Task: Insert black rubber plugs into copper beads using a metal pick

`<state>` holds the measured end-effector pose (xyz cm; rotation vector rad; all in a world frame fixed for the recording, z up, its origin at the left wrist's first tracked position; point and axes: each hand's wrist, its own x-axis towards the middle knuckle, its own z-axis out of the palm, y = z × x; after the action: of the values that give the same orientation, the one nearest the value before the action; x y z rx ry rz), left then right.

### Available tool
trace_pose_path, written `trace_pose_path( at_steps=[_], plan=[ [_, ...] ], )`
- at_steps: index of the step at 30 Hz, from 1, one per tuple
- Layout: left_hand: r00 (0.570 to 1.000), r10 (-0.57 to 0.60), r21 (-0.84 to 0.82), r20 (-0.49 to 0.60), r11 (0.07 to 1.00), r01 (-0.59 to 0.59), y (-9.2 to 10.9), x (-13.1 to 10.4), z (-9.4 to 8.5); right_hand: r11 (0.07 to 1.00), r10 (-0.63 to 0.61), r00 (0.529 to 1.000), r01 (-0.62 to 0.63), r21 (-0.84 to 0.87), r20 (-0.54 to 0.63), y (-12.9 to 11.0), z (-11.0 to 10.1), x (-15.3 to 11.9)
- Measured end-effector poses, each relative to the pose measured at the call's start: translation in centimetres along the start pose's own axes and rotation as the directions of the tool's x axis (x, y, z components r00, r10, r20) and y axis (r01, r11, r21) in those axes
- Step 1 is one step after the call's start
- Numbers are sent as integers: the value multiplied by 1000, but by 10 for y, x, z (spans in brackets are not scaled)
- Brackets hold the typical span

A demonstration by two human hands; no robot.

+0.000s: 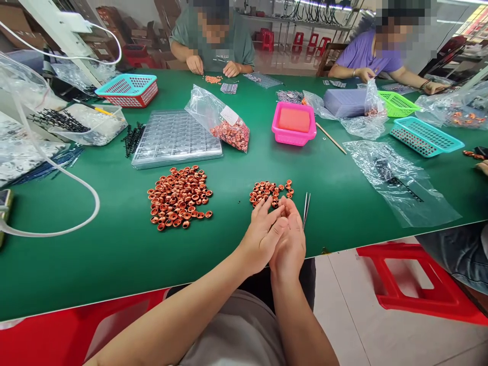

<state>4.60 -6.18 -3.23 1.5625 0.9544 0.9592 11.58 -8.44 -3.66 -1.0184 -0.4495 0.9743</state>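
Note:
My left hand and my right hand are pressed against each other at the near edge of the green table. The left fingers stretch forward, slightly apart, and its thumb lies over the right palm. Cupped loosely, the right hand has its fingers extended; nothing shows in either hand, though the space between the palms is hidden. Just beyond the fingertips lies a small group of copper-coloured cup-shaped pieces, partly covered by the fingers. Metal tweezers rest beside my right hand. A larger pile of the same copper pieces lies to the left.
Behind the piles are a clear compartment tray, a bag of copper pieces and a pink basket with a red sponge. A wooden stick and a plastic bag lie right. A white cable loops left. Two people sit across.

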Motion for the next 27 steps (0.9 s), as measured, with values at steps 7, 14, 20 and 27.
trace_pose_path(
  at_steps=[7,14,20,27],
  plan=[
    [991,-63,272,115,962,30,5,-4,-5,1000,7,1000,-6,16,-12,2,-6,0],
    [998,-46,136,53,990,38,3,-1,-12,998,-34,999,35,54,-19,5,-6,3],
    [957,-262,-540,-121,827,158,-4,11,-25,995,-69,997,71,73,-32,7,-6,6],
    [923,-342,-745,-174,659,104,2,15,-29,993,-90,996,91,73,-19,8,-6,6]
  ],
)
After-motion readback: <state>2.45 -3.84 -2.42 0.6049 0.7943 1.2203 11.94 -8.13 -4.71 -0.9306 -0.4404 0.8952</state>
